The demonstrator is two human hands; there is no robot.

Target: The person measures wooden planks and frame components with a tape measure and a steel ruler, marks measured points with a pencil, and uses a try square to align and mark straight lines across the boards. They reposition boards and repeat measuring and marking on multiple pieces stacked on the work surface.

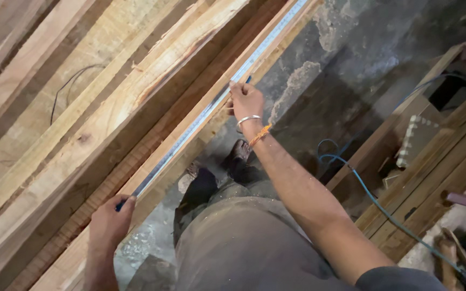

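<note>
Your long metal ruler (211, 105) lies flat along the top of the nearest wooden plank (190, 151), and this plank is the landmark for all the rest. Your left hand (109, 221) closes its grip on the near end of the ruler, at the plank's lower part, and your right hand (246, 99) presses down on the ruler further up the same plank, fingers narrow around a blue pencil (248, 80) that touches the ruler's edge. The ruler looks thin, light and stiff along its length, but it can probably slide on the rough wood, so it seems best to hold it down flat in two places well apart, as you do. Beyond the plank, on its far side, more rough planks (55, 108) lie in the same direction. On the plank's near side is the dark floor (346, 64), your shoes, and a blue cable (373, 199) running toward wooden frames (432, 161).
</note>
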